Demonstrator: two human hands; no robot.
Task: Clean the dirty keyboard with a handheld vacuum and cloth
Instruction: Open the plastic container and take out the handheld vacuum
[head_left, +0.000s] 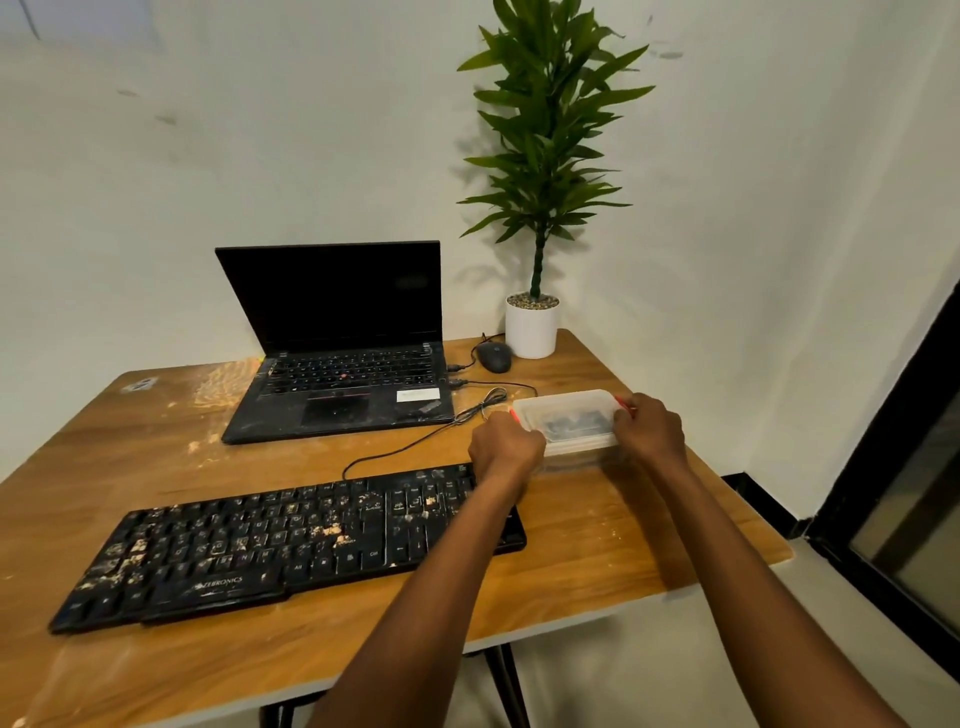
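A black keyboard (249, 551) strewn with pale crumbs lies across the front of the wooden table (597, 545). Behind its right end stands a clear plastic box (569, 415) with a lid and red side clips; something dark shows dimly inside. My left hand (504, 449) grips the box's left end at the red clip, fingers curled. My right hand (649, 428) grips the right end the same way. My left forearm crosses over the keyboard's right end. No vacuum or cloth is visible.
An open black laptop (337, 364) sits at the back, its cable (415, 441) running to the keyboard. A black mouse (494, 357) and a potted plant (532, 327) stand at the back right. Crumbs dust the table's left side. The table's right edge lies close to the box.
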